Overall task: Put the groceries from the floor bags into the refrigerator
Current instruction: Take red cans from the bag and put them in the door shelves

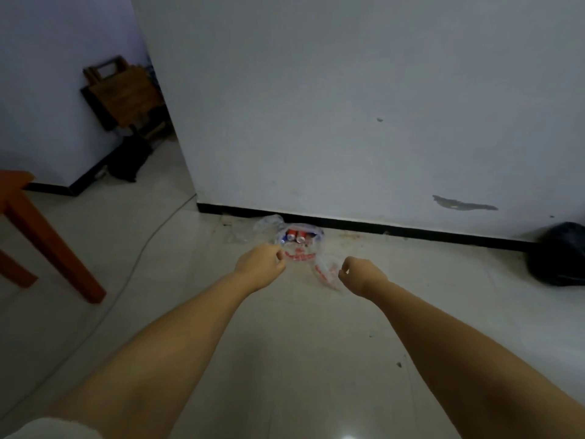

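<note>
Both arms are stretched forward and down toward the floor. The left hand [261, 263] is seen with its fingers curled, right at the near edge of a clear plastic bag [299, 245] with red print. Whether a fold of the plastic is pinched between the fingers cannot be told, because this part is small and blurred. The right hand [361, 275] is also curled, and a crumpled part of clear plastic with red print [326, 270] is seen just beside its fingers; if this plastic is really held cannot be told either.

The bag is lying on the pale tiled floor [285, 343], close to the black baseboard [380, 231] of the white wall [348, 106]. Inside the bag some red drink cans [296, 236] are visible, lying on their sides with the ends turned toward the camera.

Well apart on the right, a black bag [558, 258] is placed against the same wall. On the left, the legs of an orange wooden table [47, 239] are seen, and a thin cable [139, 255] is running over the floor near them. Farther back, a wooden folding piece of furniture [123, 93] is leaned in the corner.
</note>
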{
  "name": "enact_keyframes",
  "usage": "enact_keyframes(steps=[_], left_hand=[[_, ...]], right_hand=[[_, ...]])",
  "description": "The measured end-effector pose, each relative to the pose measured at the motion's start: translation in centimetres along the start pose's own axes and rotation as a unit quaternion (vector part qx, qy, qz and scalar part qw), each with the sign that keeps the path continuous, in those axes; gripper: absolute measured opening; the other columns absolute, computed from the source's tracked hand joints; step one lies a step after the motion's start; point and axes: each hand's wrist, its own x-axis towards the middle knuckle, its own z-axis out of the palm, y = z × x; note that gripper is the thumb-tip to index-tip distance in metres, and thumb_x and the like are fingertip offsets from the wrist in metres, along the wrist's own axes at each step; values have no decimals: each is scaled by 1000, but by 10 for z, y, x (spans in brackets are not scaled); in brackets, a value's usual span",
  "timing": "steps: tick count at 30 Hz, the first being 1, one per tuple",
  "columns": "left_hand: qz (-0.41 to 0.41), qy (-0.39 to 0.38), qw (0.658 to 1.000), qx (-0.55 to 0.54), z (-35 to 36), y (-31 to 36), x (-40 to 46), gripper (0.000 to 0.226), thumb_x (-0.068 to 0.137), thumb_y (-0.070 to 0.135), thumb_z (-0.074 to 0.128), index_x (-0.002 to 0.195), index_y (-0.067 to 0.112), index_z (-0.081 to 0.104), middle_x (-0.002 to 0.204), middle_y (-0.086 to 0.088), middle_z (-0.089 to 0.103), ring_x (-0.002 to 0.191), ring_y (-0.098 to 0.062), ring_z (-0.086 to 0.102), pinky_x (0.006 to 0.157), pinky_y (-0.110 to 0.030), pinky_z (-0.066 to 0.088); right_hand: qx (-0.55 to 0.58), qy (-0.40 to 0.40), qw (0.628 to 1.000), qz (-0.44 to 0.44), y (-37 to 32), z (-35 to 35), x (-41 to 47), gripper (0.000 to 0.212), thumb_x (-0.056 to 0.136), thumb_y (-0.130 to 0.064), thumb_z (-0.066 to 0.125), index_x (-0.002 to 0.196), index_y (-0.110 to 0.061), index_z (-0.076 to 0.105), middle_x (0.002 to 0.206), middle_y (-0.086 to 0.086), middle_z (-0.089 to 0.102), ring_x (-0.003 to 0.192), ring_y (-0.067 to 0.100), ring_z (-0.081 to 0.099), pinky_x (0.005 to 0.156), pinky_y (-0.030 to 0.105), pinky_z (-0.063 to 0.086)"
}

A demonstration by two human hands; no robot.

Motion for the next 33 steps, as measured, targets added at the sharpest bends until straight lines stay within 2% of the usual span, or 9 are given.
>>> enact_keyframes(steps=[3,8,11,18,25,27,30,33], left_hand=[[-9,-9,1000,-8,-15,-21,50,20,92,25,49,98,11,62,102,-10,66,92,-28,61,78,-36,50],[14,-25,1000,-5,-34,-50,153,17,94,28,48,89,15,58,100,-11,66,91,-29,61,75,-35,48],[47,-24,999,3,-57,-64,219,22,94,30,49,91,12,60,98,-9,64,91,-28,62,74,-32,46],[87,-49,994,43,-99,-88,358,27,97,32,46,101,10,62,105,-9,64,95,-27,60,76,-34,47],[89,-120,989,24,-63,-88,480,19,95,26,48,93,12,60,100,-9,65,90,-28,61,76,-37,48],[70,-135,988,6,-46,-91,520,16,95,25,49,84,16,55,96,-10,65,88,-28,62,77,-38,50],[34,-149,988,-21,-20,-97,581,25,92,23,51,68,21,46,89,-12,64,87,-31,63,74,-39,50],[6,-169,985,-29,9,-111,627,24,91,22,53,67,19,49,92,-14,67,87,-31,63,73,-35,48]], right_hand=[[-8,-2,1000,-3,-28,-9,52,35,98,-28,38,124,-9,52,125,15,58,109,29,57,90,36,46],[1,5,1000,15,-69,-26,146,35,98,-24,40,125,-8,53,126,14,59,111,29,58,93,36,46],[24,25,999,34,-92,-43,203,35,98,-23,41,127,-7,52,127,14,59,113,29,57,93,36,45],[60,30,995,72,-134,-76,307,33,97,-23,42,125,-10,54,123,13,61,109,28,59,90,35,46],[76,9,992,99,-116,-96,422,36,100,-30,37,124,-7,52,122,15,60,108,30,58,88,35,46],[76,-6,992,101,-102,-96,461,35,100,-28,39,124,-7,53,121,15,61,108,29,59,88,34,46],[68,-30,991,112,-80,-91,521,32,98,-23,41,123,-9,55,121,12,61,106,27,59,87,32,46],[58,-65,988,126,-66,-75,570,30,97,-24,42,119,-9,56,117,12,62,102,27,60,81,31,44]])
